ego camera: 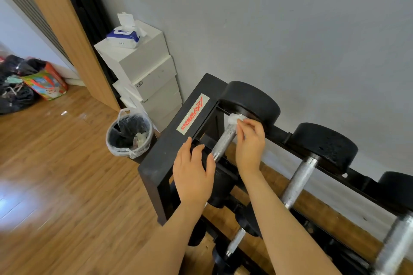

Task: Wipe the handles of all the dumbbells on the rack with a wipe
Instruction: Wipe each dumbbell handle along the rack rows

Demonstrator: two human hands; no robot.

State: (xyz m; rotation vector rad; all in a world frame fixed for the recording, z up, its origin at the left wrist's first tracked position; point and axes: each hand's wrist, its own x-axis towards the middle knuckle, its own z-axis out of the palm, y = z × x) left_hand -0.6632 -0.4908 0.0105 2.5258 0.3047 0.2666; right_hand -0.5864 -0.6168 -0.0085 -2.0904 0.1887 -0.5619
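While our right hand [249, 140] pinches the white wipe [233, 118] against the far end of the first dumbbell's knurled handle [223, 143], just beside the black weight head [250, 101], our left hand [194, 171] curls its fingers over the near head of the dumbbell at the corner of the rack [165, 152]. We judge the step goes best if we wrap the wipe fully round the bar and draw it along the whole handle toward us, steadying the dumbbell so it cannot roll

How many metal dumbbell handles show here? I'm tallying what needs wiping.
4: the top-row end handle under the wipe, two to its right, one on the lower row. More may be hidden.
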